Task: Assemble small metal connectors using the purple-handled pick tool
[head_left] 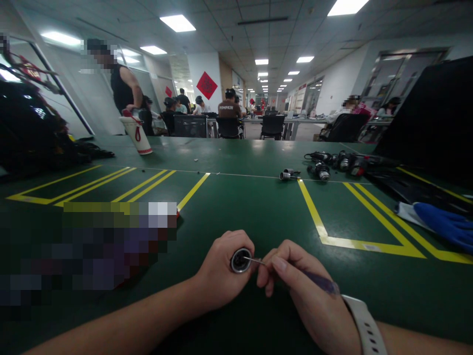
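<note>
My left hand (221,273) is closed around a small round metal part (240,260), its open end facing the camera. My right hand (299,283) pinches a thin screwdriver (318,282) with a purple handle, and its metal tip reaches into the rim of the part. Both hands hover low over the green table (258,212), near its front edge. A white watch band sits on my right wrist.
More metal connector parts (288,174) and black cabled parts (340,161) lie at the back right. A blue glove (443,224) lies at the right edge. A white cup (136,134) stands at the back left. People sit at desks beyond; one stands at left.
</note>
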`<state>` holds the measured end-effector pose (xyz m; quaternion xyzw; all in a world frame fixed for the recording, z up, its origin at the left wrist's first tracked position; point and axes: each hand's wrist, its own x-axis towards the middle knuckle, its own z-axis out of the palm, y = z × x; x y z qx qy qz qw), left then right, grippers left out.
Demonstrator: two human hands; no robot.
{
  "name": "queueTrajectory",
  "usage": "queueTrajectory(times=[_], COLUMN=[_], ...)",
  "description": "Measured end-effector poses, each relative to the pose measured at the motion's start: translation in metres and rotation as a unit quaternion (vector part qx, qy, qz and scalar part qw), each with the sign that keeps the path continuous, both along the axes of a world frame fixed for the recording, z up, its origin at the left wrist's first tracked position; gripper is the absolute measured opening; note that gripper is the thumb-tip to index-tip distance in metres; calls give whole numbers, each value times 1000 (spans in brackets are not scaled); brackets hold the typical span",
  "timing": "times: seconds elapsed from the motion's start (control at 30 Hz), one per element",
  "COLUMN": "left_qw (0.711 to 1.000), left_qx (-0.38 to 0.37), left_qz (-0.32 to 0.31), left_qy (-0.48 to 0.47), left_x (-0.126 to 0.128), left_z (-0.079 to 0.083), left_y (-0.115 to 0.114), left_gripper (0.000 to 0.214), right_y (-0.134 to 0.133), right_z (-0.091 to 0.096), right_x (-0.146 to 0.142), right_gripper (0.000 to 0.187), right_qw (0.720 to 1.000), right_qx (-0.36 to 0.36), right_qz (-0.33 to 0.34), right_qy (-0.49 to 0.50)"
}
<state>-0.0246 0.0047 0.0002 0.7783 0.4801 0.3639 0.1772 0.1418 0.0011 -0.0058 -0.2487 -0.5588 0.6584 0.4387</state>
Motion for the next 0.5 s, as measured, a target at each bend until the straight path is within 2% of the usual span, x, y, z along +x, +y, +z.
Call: queueTrajectory(times=[0.3, 0.43, 0.5], left_qw=[999, 996, 994], left_qx=[0, -14, -21], left_qz=[8, 39, 54], left_qy=[-44, -78, -94], left_x=[1, 1, 1], left_z=[2, 2, 1], left_y=[-1, -2, -2], left_gripper=[13, 16, 16], right_y=[-4, -7, -7], right_z=[1, 2, 5], right_x=[6, 10, 11], right_gripper=[23, 20, 14], right_qw=[991, 979, 966], right_qx=[110, 186, 246], right_qz=[-26, -35, -24], right_qy=[-65, -75, -76])
